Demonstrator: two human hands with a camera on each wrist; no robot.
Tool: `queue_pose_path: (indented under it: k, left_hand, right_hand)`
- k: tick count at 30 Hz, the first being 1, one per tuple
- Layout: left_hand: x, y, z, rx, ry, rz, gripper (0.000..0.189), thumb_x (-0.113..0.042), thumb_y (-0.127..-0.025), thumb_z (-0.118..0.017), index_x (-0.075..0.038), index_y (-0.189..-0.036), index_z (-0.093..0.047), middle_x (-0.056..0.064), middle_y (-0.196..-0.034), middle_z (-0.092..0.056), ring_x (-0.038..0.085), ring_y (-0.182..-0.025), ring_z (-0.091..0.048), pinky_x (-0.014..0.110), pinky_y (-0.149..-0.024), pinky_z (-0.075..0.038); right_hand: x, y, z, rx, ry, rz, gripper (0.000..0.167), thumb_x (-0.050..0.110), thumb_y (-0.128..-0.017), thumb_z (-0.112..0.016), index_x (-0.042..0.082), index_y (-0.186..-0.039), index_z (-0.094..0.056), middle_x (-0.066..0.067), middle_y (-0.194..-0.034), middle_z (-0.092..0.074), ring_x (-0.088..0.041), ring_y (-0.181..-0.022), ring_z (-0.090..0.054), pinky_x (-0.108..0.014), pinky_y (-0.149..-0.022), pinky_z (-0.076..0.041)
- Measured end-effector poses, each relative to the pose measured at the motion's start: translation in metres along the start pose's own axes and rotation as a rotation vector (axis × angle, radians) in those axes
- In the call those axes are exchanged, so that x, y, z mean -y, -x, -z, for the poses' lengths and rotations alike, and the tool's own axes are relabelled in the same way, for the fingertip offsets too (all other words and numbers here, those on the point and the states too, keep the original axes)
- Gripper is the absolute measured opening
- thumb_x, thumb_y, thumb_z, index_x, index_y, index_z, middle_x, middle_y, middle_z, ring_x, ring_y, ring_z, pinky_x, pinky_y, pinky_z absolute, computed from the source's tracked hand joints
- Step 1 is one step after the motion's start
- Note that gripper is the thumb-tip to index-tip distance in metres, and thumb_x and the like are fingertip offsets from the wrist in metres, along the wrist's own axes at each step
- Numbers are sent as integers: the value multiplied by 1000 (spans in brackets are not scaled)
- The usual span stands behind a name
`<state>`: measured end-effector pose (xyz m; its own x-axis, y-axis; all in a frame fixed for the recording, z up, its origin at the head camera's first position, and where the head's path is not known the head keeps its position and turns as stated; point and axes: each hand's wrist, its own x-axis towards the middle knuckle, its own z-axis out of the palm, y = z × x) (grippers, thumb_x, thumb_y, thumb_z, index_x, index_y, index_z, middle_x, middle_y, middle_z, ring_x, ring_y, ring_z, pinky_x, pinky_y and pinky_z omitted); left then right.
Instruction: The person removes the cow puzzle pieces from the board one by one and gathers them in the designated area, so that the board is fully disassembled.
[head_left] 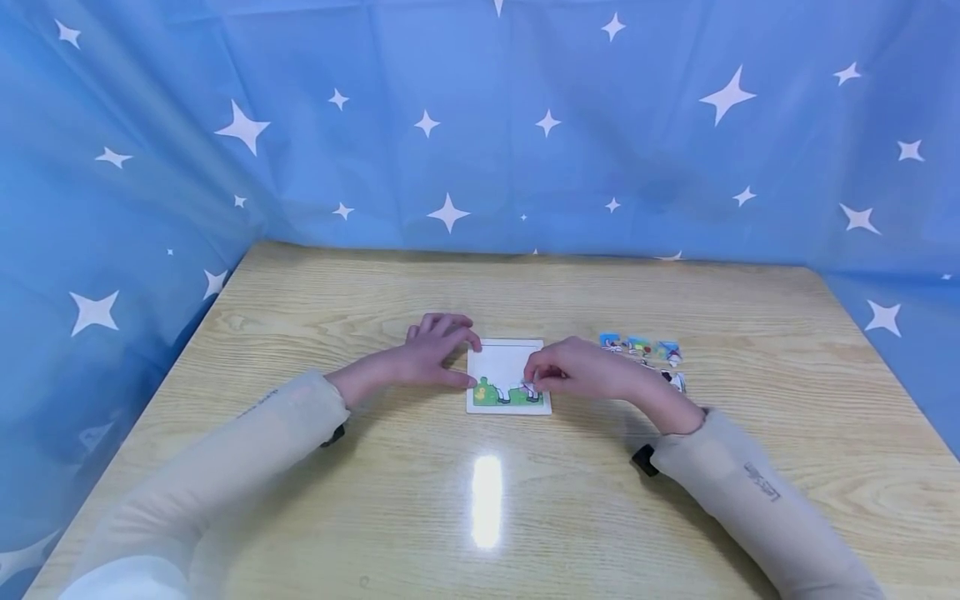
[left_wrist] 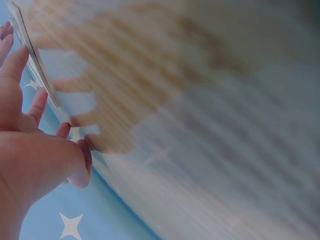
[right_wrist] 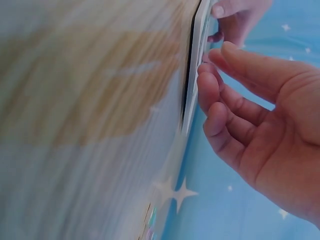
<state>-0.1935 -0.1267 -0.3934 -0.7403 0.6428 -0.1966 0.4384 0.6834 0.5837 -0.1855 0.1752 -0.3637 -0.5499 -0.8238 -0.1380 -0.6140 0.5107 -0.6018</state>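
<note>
In the head view a white-rimmed puzzle board [head_left: 510, 409] lies flat on the table, its lower part filled with green pieces showing a yellow duck and white legs. My left hand [head_left: 427, 354] spreads its fingers at the board's left side, thumb and index finger touching the rim. Over the board's right side, my right hand [head_left: 581, 369] has thumb and index finger pinched at a small white-and-purple puzzle piece [head_left: 530, 388], largely covered by the fingertips. The right wrist view shows the other fingers of that hand curled, with the board [right_wrist: 192, 75] edge-on.
Several loose puzzle pieces [head_left: 639, 345] lie right of the board, partly behind my right forearm. The wood-grain table [head_left: 420, 500] reflects a bright light in front of the board. A blue curtain [head_left: 480, 158] with white stars stands behind and at the sides.
</note>
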Motion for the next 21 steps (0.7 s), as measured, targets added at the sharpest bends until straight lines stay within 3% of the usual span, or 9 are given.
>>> queue_pose_path:
  k: [21]
  left_hand:
    - [-3,1,0,-9,-11,1,47,-36,-103,-79,-17,-139,-56,21,-174,-28,52,-157,-16,66,-116,-25]
  right_hand:
    - [14,-29,-11,31,40,129,5,0,-106,-71,0,-109,-75,4,-84,-66,1,-74,-49,-26,-72,-50]
